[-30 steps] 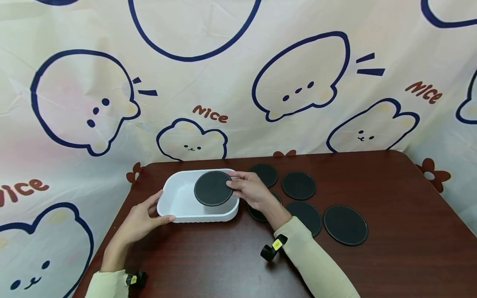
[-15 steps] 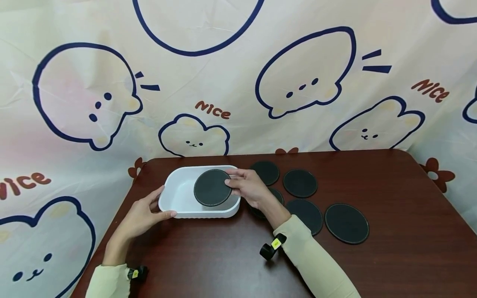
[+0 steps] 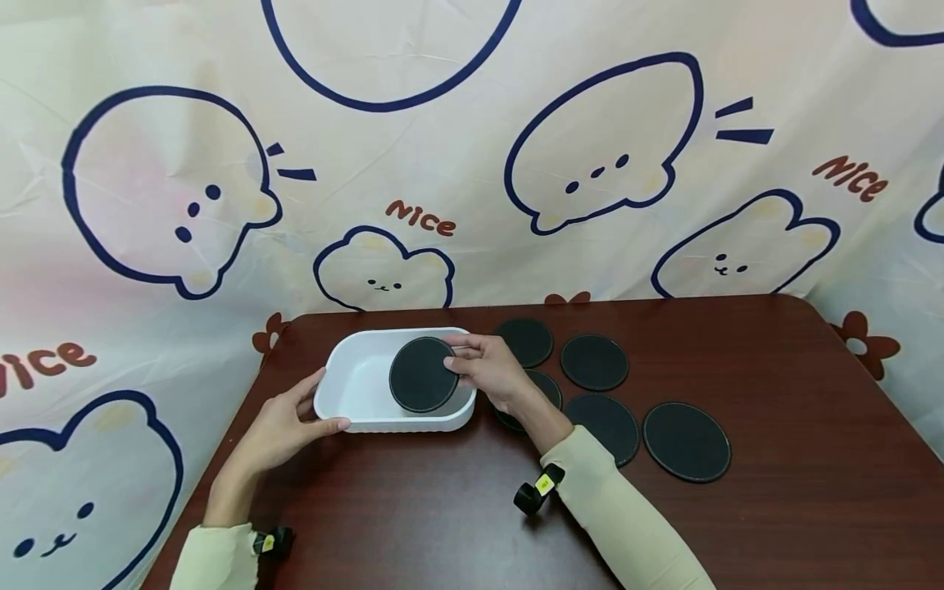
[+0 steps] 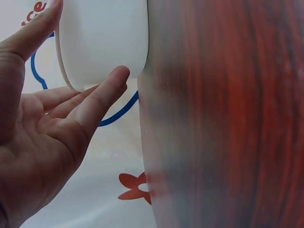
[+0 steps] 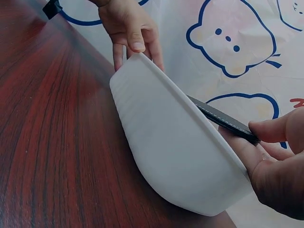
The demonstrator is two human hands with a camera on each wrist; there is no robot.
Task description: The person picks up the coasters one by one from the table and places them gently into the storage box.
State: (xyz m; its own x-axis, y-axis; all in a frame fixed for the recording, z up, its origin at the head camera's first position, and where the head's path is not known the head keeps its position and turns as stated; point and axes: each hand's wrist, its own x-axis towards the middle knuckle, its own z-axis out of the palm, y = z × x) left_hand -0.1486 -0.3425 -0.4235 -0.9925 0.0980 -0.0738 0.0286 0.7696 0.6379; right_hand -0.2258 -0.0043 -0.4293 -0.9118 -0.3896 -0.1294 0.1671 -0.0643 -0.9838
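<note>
2 hands: left (image 3: 276, 428) grips a white tray (image 3: 359, 378), long axis crosswise; right (image 3: 494, 374) pinches a tilted black disc (image 3: 422, 374).

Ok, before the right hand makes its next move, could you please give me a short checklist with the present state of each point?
1. Left hand holds the white tray: ok, at its left end.
2. Right hand grips the black disc: ok, pinched at its edge.
3. Black disc within the tray's outline, head view: ok.
4. Right hand free for another disc: not ok, occupied.
5. Nothing lying beneath the black disc: cannot tell, hidden.
</note>
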